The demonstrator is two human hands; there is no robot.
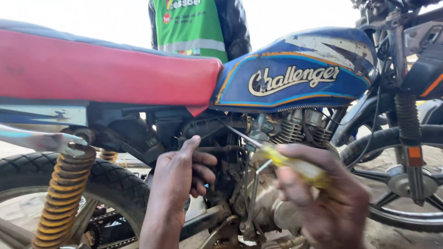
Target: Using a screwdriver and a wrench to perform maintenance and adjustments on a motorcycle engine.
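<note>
A motorcycle with a red seat (92, 69) and a blue fuel tank (295, 69) stands side-on before me. My right hand (327, 198) grips a screwdriver with a clear yellow handle (295, 166); its thin metal shaft (242, 135) points up-left toward the black air intake part (207, 127) under the tank. My left hand (182, 177) rests with fingers curled against the dark frame beside the engine (258, 203), thumb raised toward that black part. The right hand is blurred.
A yellow coil shock absorber (64, 189) and the rear tyre (106, 180) are at lower left. The front fork (408, 120) and front wheel (397, 180) stand at right. A person in a green reflective vest (191, 27) stands behind the motorcycle.
</note>
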